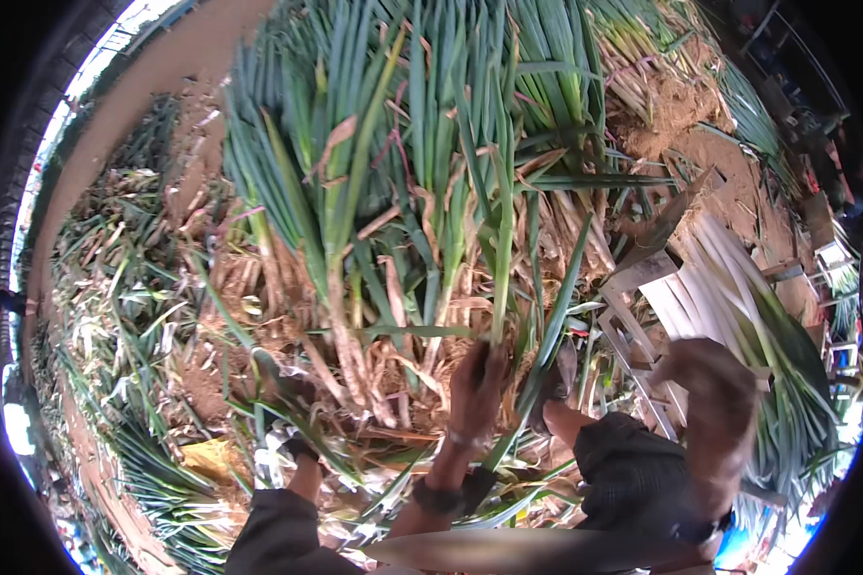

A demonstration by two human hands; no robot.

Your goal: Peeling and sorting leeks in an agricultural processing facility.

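Note:
Unpeeled green onions (349, 338) with dry brown husks and soil on their roots lie in a large pile before me, leaves pointing away. My left hand (477, 392), wearing a bracelet and a dark wristband, is closed around the lower part of a green onion stalk (502, 287). At the right, my right hand (705, 366) is blurred and bent over the cleaned white onion stalks (679, 298); whether it holds anything cannot be told. Those white stalks lie on a small wooden rack (636, 334), their green leaves hanging towards the lower right.
Stripped leaves and husks (115, 287) cover the ground at the left. A green onion bundle (180, 496) lies at the lower left, near a yellow scrap (212, 460). More onions with soil-covered roots (665, 108) lie at the upper right. My feet stand among loose leaves.

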